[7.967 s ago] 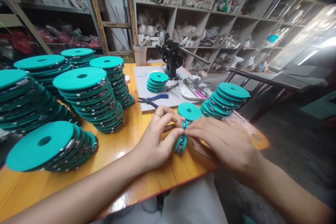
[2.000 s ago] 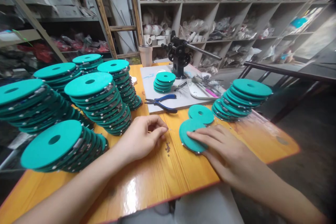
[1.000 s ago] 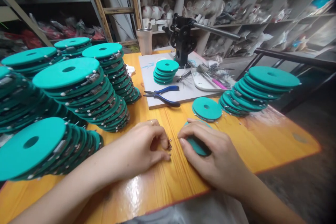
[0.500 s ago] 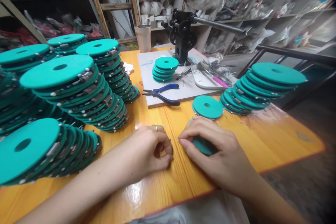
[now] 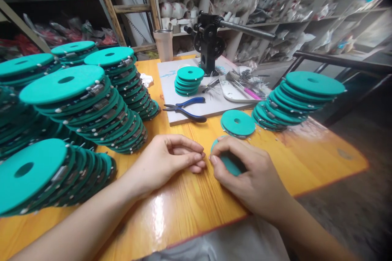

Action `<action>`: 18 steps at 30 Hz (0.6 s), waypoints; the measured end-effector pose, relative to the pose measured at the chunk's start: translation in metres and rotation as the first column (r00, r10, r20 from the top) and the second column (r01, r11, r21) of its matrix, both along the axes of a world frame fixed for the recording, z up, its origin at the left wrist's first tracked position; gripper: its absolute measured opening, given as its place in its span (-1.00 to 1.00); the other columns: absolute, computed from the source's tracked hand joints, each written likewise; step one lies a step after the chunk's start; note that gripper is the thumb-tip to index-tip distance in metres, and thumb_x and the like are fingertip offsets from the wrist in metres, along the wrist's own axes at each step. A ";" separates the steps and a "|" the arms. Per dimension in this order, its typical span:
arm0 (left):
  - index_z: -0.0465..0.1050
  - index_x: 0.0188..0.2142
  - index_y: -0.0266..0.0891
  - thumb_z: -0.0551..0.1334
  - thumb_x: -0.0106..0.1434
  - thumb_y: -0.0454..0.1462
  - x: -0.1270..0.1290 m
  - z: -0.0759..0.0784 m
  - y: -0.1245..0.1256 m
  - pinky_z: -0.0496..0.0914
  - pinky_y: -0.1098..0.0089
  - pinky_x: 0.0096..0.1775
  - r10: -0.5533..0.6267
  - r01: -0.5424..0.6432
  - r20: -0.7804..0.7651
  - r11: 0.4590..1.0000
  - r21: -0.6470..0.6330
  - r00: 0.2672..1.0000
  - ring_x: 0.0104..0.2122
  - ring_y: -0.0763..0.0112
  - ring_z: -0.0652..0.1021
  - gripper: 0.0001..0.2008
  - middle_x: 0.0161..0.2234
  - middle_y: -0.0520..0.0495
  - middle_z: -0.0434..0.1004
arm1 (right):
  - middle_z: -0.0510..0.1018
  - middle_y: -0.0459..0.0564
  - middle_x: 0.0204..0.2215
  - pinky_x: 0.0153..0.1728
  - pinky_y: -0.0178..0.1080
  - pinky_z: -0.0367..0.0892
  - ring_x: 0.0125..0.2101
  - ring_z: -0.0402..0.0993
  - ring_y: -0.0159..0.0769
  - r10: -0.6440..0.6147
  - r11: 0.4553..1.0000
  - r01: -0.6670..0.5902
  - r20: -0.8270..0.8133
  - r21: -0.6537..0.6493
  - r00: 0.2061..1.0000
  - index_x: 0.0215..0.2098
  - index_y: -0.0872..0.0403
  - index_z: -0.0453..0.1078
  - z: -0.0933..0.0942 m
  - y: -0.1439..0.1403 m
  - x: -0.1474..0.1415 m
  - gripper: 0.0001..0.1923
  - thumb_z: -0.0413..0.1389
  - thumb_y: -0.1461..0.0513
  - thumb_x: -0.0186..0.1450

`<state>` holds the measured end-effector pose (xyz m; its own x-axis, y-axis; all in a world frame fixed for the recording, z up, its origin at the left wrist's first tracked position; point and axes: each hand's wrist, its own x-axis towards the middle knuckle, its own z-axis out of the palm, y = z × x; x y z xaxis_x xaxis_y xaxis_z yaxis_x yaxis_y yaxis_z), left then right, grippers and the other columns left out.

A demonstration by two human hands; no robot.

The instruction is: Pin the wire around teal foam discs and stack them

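Setting: a varnished wooden table [image 5: 190, 208] seen from a head camera, with storage shelves [image 5: 275, 4] of bagged goods behind it.

Right hand [image 5: 248, 175]: lies over a teal disc [image 5: 228, 162] flat on the table near the front edge. The fingers are curled down and pressed on it, covering most of it; only its left rim shows.

Left hand [image 5: 167, 161]: just beside the right hand, resting on the table. Thumb and fingertips are pinched together, pointing at the disc's rim. Whether something tiny is held between them cannot be told.

What changed: two seconds ago the right hand lay flat and open on the disc, the left hand was picking at small metal bits on the table, and the two hands were apart. Now the fingertips almost meet at the disc's edge. Eight seconds ago the disc was held up on edge between both hands; it now lies flat.

What that suggests: the work seems to have moved from gathering a small part to bringing it to the disc's rim.

Nearby: a single teal disc [image 5: 238, 122] just behind the hands; a leaning stack of discs [image 5: 294, 98] to the right; tall stacks [image 5: 92, 102] to the left.

Further back: blue-handled pliers [image 5: 183, 109] on a white board [image 5: 196, 102], a small disc pile [image 5: 188, 80], a black hand-crank machine [image 5: 210, 40], a metal cup [image 5: 163, 45].
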<state>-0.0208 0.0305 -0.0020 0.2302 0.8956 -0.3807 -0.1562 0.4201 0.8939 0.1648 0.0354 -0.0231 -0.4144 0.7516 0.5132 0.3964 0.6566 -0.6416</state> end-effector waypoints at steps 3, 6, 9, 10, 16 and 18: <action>0.46 -0.33 -0.40 0.45 0.04 -0.34 0.000 0.001 0.000 0.54 0.50 -0.31 -0.002 0.002 0.006 1.000 0.004 1.000 -0.45 0.45 0.63 -0.75 -0.49 -0.10 0.63 | 0.41 -0.12 -0.46 -0.36 -0.42 0.20 -0.41 0.32 -0.51 0.003 1.000 -0.003 0.004 0.008 1.000 -0.40 0.15 0.32 -0.001 0.000 0.000 -0.90 0.03 0.36 0.29; 0.48 -0.36 -0.42 0.44 0.05 -0.35 0.000 0.001 -0.001 0.53 0.55 -0.32 0.000 0.001 -0.021 1.000 0.021 1.000 -0.45 0.48 0.63 -0.79 -0.48 -0.12 0.64 | 0.41 -0.12 -0.46 -0.37 -0.42 0.21 -0.42 0.33 -0.51 -0.009 1.000 0.009 0.009 0.013 1.000 -0.40 0.15 0.32 -0.001 0.000 0.000 -0.90 0.03 0.36 0.29; 0.54 -0.36 -0.42 0.42 0.07 -0.36 -0.001 0.000 -0.002 0.52 0.57 -0.30 -0.011 0.012 -0.048 1.000 0.027 0.999 -0.45 0.50 0.63 -0.84 -0.46 -0.13 0.65 | 0.41 -0.13 -0.46 -0.38 -0.42 0.21 -0.43 0.33 -0.52 -0.014 1.000 0.014 0.013 0.018 1.000 -0.40 0.15 0.32 0.000 0.001 0.000 -0.90 0.03 0.35 0.28; 0.55 -0.35 -0.42 0.41 0.08 -0.35 -0.001 -0.001 -0.002 0.52 0.58 -0.29 -0.021 0.022 -0.054 0.999 0.030 0.998 -0.44 0.50 0.63 -0.85 -0.46 -0.13 0.65 | 0.41 -0.13 -0.46 -0.38 -0.42 0.21 -0.42 0.33 -0.51 -0.013 1.000 0.013 0.013 0.019 1.000 -0.40 0.15 0.31 0.000 0.001 0.000 -0.90 0.03 0.35 0.28; 0.47 -0.34 -0.40 0.41 0.09 -0.36 0.000 -0.003 -0.001 0.52 0.56 -0.30 -0.030 0.031 -0.015 0.998 0.048 0.999 -0.45 0.51 0.62 -0.82 -0.49 -0.08 0.63 | 0.40 -0.12 -0.47 -0.38 -0.42 0.20 -0.43 0.32 -0.50 -0.009 1.000 0.009 0.015 0.014 1.000 -0.40 0.15 0.31 -0.001 0.001 -0.001 -0.90 0.01 0.35 0.28; 0.41 -0.33 -0.38 0.42 0.09 -0.36 -0.001 -0.003 0.000 0.52 0.55 -0.31 -0.026 0.026 -0.001 0.998 0.066 1.000 -0.46 0.51 0.62 -0.78 -0.51 -0.05 0.61 | 0.40 -0.13 -0.46 -0.37 -0.42 0.20 -0.42 0.31 -0.51 -0.006 1.000 0.006 0.013 0.010 1.000 -0.40 0.15 0.31 -0.001 0.001 0.000 -0.90 0.02 0.36 0.28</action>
<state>-0.0213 0.0301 -0.0054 0.2533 0.9124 -0.3214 -0.1456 0.3645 0.9198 0.1646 0.0360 -0.0240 -0.4163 0.7493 0.5150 0.4089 0.6602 -0.6300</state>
